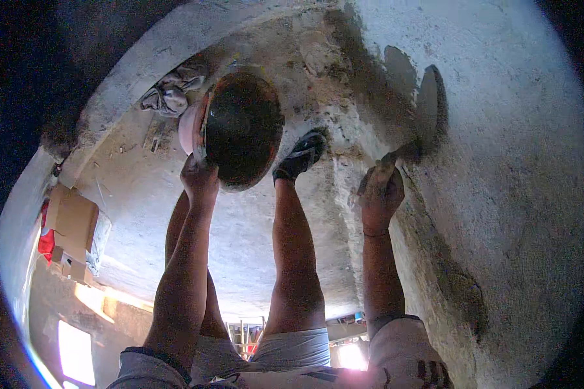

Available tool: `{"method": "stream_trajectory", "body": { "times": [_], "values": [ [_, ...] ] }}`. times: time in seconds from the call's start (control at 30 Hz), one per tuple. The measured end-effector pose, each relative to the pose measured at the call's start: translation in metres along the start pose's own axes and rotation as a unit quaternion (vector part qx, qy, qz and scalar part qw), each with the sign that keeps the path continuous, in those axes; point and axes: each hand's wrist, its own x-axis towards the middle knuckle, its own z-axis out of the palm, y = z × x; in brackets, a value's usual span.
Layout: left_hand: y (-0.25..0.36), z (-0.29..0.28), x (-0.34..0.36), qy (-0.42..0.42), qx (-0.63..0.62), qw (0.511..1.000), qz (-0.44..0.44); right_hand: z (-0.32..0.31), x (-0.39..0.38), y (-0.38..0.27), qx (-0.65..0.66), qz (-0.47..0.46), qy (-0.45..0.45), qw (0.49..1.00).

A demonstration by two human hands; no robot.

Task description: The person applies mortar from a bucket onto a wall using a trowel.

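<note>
The left hand [199, 178] grips the near rim of a dark round pan [242, 127], its fingers [191, 167] clenched over the edge while the pan hangs tilted above the floor [136, 188]. The pan's hollow faces the camera and looks dark and wet inside; what it carries cannot be made out. Just beyond the fingers, behind the pan's left edge, a pale pink rim [186, 128] shows, perhaps a second bowl. Farther past the fingers, at the foot of a curved ledge [143, 58], lies a crumpled grey cloth [172, 92].

The right hand [381, 193] is closed around the handle of a trowel [428, 107]. Its fingers [370, 178] are wrapped tight, the knuckles toward the camera. The blade stands above the fingertips, pressed flat against the grey plastered wall [512, 194], with a patch of darker, wet plaster around and below it. A second dark smear runs down the wall below the wrist.

Between the two hands a foot in a dark sandal [302, 155] stands on the rough floor, just right of the pan and left of the right fingers, not touching either. The bare legs run down toward grey shorts [292, 350] at the lower edge.

Well to the left of the left fingers sits a cardboard box [71, 227] with something red [45, 240] beside it, near the curved wall edge. Bright light falls through openings at the bottom left.
</note>
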Motion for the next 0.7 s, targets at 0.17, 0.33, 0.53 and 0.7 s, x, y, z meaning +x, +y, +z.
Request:
{"method": "stream_trajectory", "body": {
  "times": [0.17, 0.33, 0.53, 0.7],
  "values": [
    [-0.014, -0.005, 0.001, -0.036, 0.023, 0.998, -0.04, 0.026, 0.018, 0.039, -0.121, -0.168, 0.064, 0.976],
    [-0.023, 0.002, 0.005, -0.011, 0.012, 0.999, -0.044, 0.049, 0.07, 0.101, -0.23, -0.144, 0.014, 0.963],
    [-0.017, -0.006, 0.008, -0.017, 0.013, 0.999, -0.031, 0.081, 0.082, 0.087, -0.295, -0.178, 0.058, 0.937],
    [0.004, 0.001, 0.006, -0.013, -0.037, 0.997, -0.067, 0.073, 0.086, 0.081, -0.365, -0.232, 0.13, 0.892]
  ]
}}
